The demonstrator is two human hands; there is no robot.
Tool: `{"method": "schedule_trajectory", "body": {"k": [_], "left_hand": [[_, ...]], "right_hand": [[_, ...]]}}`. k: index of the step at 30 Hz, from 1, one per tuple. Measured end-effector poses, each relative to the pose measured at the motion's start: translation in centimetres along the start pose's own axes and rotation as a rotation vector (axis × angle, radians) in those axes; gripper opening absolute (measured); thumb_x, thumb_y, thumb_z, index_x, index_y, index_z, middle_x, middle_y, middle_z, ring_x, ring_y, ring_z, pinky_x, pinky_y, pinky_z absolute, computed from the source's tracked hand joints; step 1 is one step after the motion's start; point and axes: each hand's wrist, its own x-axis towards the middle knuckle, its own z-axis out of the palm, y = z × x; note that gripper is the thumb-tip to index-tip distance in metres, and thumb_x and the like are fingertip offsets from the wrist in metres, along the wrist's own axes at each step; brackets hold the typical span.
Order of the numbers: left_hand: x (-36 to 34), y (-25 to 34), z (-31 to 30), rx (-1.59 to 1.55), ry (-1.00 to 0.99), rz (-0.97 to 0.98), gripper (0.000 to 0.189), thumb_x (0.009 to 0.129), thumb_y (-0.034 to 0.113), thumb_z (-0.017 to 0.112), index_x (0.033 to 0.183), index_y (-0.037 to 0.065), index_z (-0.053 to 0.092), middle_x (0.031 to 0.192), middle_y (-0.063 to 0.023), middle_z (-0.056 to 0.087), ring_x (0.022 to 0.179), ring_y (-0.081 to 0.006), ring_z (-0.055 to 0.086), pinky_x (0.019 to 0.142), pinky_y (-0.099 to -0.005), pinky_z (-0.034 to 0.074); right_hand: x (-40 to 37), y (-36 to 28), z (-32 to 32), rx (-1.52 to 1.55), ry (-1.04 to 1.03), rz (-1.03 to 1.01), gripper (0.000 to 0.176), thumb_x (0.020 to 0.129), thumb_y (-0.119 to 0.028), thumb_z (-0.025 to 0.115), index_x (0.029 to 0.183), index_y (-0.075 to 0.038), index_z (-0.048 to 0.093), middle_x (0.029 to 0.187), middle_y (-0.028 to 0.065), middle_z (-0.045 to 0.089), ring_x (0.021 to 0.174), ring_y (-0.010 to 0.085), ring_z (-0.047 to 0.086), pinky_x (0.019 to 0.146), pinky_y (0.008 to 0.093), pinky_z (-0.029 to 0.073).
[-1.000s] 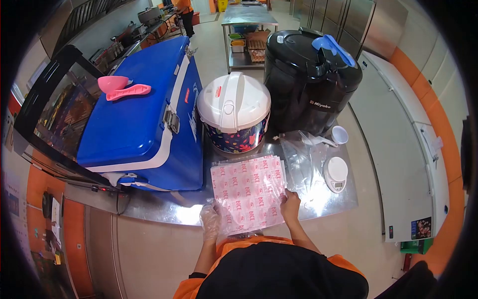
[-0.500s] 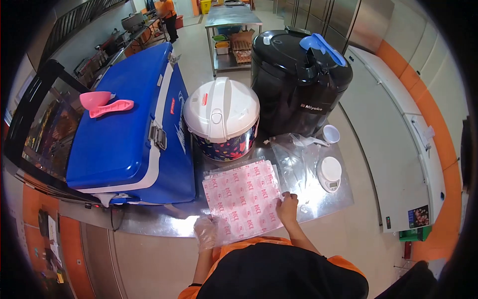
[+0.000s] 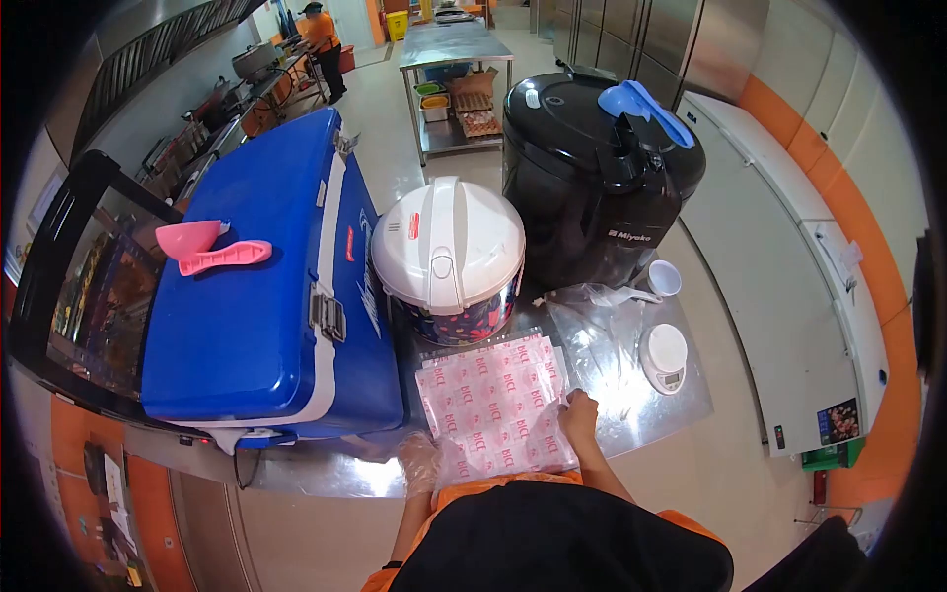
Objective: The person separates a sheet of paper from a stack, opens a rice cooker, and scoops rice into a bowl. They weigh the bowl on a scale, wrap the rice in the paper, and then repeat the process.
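Observation:
A stack of pink-and-white printed wrapping paper [image 3: 495, 405], with clear film around its edges, lies at the front of the steel table. My left hand [image 3: 419, 463], in a clear plastic glove, is closed at the stack's lower left edge; the glove blurs its fingers. On the opposite side my bare right hand [image 3: 580, 416] pinches the right edge. Just behind the paper stands a white-lidded rice cooker [image 3: 449, 252] with a floral body. To the right are a small white kitchen scale [image 3: 664, 355] and a crumpled clear plastic bag [image 3: 597, 321].
A blue cooler box [image 3: 247, 326] stands left, with a pink scoop [image 3: 192, 239] on its lid. A large black Miyako rice cooker [image 3: 592, 187] carries a blue scoop [image 3: 631, 102]. A white cup [image 3: 664, 278] sits near the table's right edge. Another person [image 3: 323, 44] stands far back.
The view has shifted, so the table's things appear slightly lower and to the right. Both hands stay at the paper's edges. The person at the back shows more fully.

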Motion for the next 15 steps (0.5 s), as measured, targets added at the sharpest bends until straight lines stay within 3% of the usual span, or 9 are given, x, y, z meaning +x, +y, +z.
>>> {"method": "schedule_trajectory", "body": {"k": [5, 7, 8, 11, 13, 14, 15], "left_hand": [[0.4, -0.1, 0.4, 0.042, -0.037, 0.012, 0.035, 0.076, 0.034, 0.059, 0.078, -0.001, 0.062, 0.082, -0.0224, 0.063, 0.078, -0.0378, 0.062, 0.075, -0.0466, 0.047], [0.9, -1.0, 0.7, -0.004, -0.179, -0.026, 0.039, 0.076, 0.037, 0.061, 0.084, -0.001, 0.063, 0.084, -0.0232, 0.064, 0.080, -0.0382, 0.063, 0.077, -0.0462, 0.047], [1.5, -1.4, 0.8, -0.025, -0.248, -0.042, 0.042, 0.077, 0.039, 0.061, 0.087, -0.002, 0.063, 0.085, -0.0235, 0.064, 0.081, -0.0383, 0.063, 0.077, -0.0461, 0.047], [1.8, 2.2, -5.6, 0.174, -0.236, 0.116, 0.045, 0.078, 0.042, 0.063, 0.093, -0.001, 0.064, 0.095, -0.0243, 0.063, 0.089, -0.0379, 0.062, 0.078, -0.0455, 0.048], [1.7, 5.0, -8.5, -0.120, 0.134, 0.301, 0.044, 0.083, 0.037, 0.061, 0.103, -0.002, 0.061, 0.108, -0.0245, 0.059, 0.097, -0.0381, 0.059, 0.082, -0.0440, 0.047], [2.8, 6.5, -8.9, -0.303, 0.268, 0.456, 0.045, 0.084, 0.031, 0.060, 0.115, 0.000, 0.054, 0.114, -0.0238, 0.057, 0.106, -0.0364, 0.055, 0.088, -0.0419, 0.044], [4.2, 9.3, -11.4, -0.403, 0.341, 0.493, 0.043, 0.086, 0.027, 0.058, 0.118, 0.000, 0.053, 0.117, -0.0237, 0.056, 0.109, -0.0361, 0.053, 0.091, -0.0415, 0.043]], "right_hand": [[1.2, -0.3, 0.6, -0.013, -0.005, -0.031, 0.018, 0.069, -0.007, 0.070, 0.082, 0.002, 0.063, 0.083, 0.0211, 0.065, 0.081, 0.0367, 0.065, 0.074, 0.0410, 0.052], [1.8, -1.7, -0.2, -0.074, -0.037, -0.069, 0.019, 0.069, -0.007, 0.068, 0.085, 0.001, 0.063, 0.084, 0.0210, 0.066, 0.080, 0.0376, 0.065, 0.073, 0.0417, 0.052], [2.6, -2.8, -0.6, -0.225, -0.184, 0.136, 0.031, 0.068, -0.006, 0.068, 0.097, -0.001, 0.061, 0.102, 0.0231, 0.062, 0.092, 0.0379, 0.062, 0.078, 0.0437, 0.050], [3.2, -8.3, -3.9, -0.220, 0.009, -0.082, 0.044, 0.069, -0.004, 0.064, 0.112, -0.002, 0.055, 0.122, 0.0224, 0.052, 0.111, 0.0371, 0.053, 0.088, 0.0450, 0.046], [5.0, -11.9, -5.2, 0.108, 0.182, -0.603, 0.052, 0.072, -0.001, 0.060, 0.123, -0.005, 0.050, 0.132, 0.0203, 0.042, 0.123, 0.0353, 0.042, 0.098, 0.0446, 0.039], [5.6, -14.7, -6.4, 0.160, 0.187, -0.735, 0.054, 0.074, 0.001, 0.056, 0.126, -0.008, 0.049, 0.133, 0.0181, 0.042, 0.124, 0.0353, 0.041, 0.101, 0.0455, 0.036], [6.1, -17.2, -7.1, 0.215, 0.193, -0.863, 0.056, 0.076, 0.003, 0.053, 0.130, -0.011, 0.048, 0.134, 0.0159, 0.042, 0.126, 0.0353, 0.041, 0.103, 0.0464, 0.034]]}}
